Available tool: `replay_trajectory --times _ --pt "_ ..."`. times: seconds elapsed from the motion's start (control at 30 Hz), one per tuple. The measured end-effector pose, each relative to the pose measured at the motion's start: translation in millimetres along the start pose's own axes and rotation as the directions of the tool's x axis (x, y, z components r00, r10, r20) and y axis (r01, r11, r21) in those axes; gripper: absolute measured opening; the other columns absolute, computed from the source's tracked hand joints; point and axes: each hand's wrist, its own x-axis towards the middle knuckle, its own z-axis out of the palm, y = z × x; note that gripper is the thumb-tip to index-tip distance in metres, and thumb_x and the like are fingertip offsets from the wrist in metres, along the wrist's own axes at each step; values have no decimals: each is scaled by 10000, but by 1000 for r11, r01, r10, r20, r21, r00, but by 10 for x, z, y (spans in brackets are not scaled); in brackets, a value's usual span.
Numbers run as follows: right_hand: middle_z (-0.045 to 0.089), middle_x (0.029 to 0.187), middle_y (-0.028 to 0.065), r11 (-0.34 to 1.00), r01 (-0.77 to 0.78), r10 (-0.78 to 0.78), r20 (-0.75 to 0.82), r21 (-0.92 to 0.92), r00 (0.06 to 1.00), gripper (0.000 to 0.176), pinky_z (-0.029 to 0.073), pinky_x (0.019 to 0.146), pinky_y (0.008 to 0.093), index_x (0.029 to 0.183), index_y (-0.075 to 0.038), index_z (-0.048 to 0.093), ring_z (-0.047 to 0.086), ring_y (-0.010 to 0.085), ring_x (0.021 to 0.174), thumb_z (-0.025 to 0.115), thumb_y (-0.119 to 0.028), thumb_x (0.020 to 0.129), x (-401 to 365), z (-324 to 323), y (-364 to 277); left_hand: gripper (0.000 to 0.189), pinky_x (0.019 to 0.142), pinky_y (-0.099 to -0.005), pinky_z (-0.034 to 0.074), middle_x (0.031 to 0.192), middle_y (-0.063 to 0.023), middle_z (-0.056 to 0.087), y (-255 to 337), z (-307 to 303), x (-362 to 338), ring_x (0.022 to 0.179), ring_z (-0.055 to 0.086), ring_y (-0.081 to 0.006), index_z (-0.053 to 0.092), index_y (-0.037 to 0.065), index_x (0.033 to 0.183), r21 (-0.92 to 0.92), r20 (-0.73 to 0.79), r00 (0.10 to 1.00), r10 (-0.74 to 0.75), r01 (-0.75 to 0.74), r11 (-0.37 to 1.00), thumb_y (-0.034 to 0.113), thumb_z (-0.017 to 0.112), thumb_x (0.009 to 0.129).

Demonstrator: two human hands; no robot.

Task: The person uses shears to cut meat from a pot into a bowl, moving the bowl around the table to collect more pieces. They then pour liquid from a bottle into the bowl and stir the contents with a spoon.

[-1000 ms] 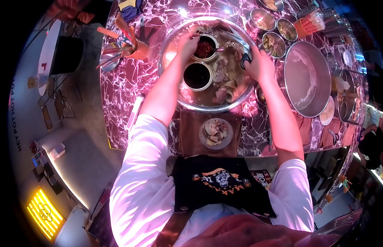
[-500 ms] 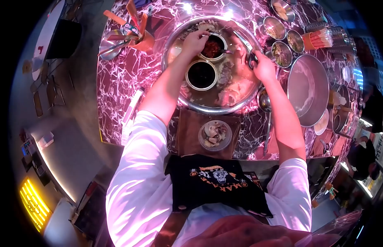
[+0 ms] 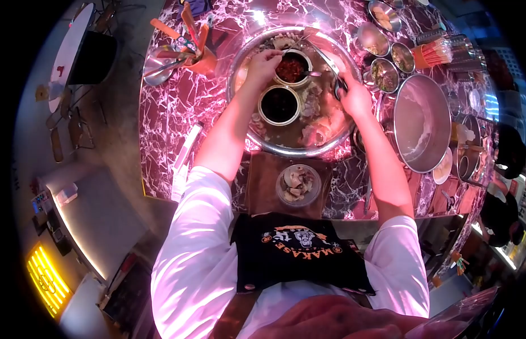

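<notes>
My right hand [image 3: 356, 99] grips a pair of scissors [image 3: 329, 61], with the blades pointing forward and left over the large round metal pan [image 3: 244, 127]. At the pan's left side, my left hand [image 3: 264, 65] is closed in a pinch beside the bowl of red sauce [image 3: 290, 69]. What its fingertips hold is too small to make out. A bowl of dark sauce [image 3: 279, 105] sits just nearer to me. Around both bowls lie pale pieces, apparently meat [image 3: 325, 130], in brownish liquid.
A clear tub of cut pieces [image 3: 297, 185] stands on a brown mat [image 3: 260, 195] near me. To the right are a big metal pot [image 3: 422, 124] and several small metal bowls [image 3: 384, 75]. An orange holder with utensils [image 3: 203, 63] stands at left.
My right hand and the scissors have moved left and slightly toward me. My left hand has drawn back a little, still pinched. The whole view has shifted slightly.
</notes>
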Motion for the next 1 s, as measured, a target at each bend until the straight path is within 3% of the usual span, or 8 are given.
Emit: replay_trajectory --times 0.13,0.2,0.23,0.47,0.57,0.67,0.8,1.0 --pt "639 1145 172 992 -115 115 -11 54 993 587 510 909 444 1314 -196 537 631 375 1057 716 -248 757 -882 -541 -326 203 568 -205 408 791 20 602 312 -99 -638 656 517 -59 701 20 1092 -87 86 996 -25 33 996 104 657 912" --pt "632 1157 150 995 -97 97 8 18 995 615 496 938 442 1309 -202 531 607 356 1108 736 -271 733 -1344 -755 -411 202 555 -189 367 761 43 559 419 -148 -1148 635 473 -38 685 24 1107 -200 158 971 -179 209 957 93 656 920" --pt "629 1169 149 993 -117 117 47 -2 992 616 492 943 444 1306 -203 530 601 355 1118 737 -269 730 -1571 -880 -488 204 488 -180 283 702 61 482 471 -137 -1432 560 387 -15 657 29 1129 -180 162 972 -171 199 963 124 633 950" --pt "639 1091 138 996 -76 87 294 -49 952 553 506 878 442 1276 -190 555 621 364 1027 722 -153 751 -2914 -1166 -883 172 570 -197 365 774 54 597 104 -467 -3111 652 467 -20 693 74 1074 185 385 852 -356 306 934 120 630 921" --pt "662 1083 163 997 -73 73 374 -15 924 510 526 832 445 1250 -170 600 649 380 975 686 -41 764 -3295 -1089 -900 188 626 -235 439 841 19 661 -280 -599 -3592 713 543 -54 682 42 1073 253 387 861 -330 245 936 130 615 921" --pt "670 1073 151 943 -300 329 522 -143 787 507 522 819 435 1254 -175 593 662 361 960 691 -105 762 -3492 -1254 -946 223 672 -311 497 842 -74 696 -377 -636 -3877 722 638 -161 669 40 1092 369 273 925 -265 154 917 170 589 930" --pt "672 1009 120 949 -222 300 426 -222 854 551 516 827 442 1249 -191 544 668 327 946 719 -261 732 -3561 -1417 -1188 219 689 -395 530 879 -136 709 101 -511 -4130 785 691 -309 687 111 1076 599 198 970 -138 -9 801 233 587 925" --pt "693 1046 165 982 -134 183 477 -135 860 538 524 850 415 1280 -148 588 674 331 950 730 -141 761 -3348 -897 -1131 196 727 -422 531 914 -132 711 325 -355 -4249 848 676 -347 689 127 1058 765 259 966 10 -212 608 213 599 907"
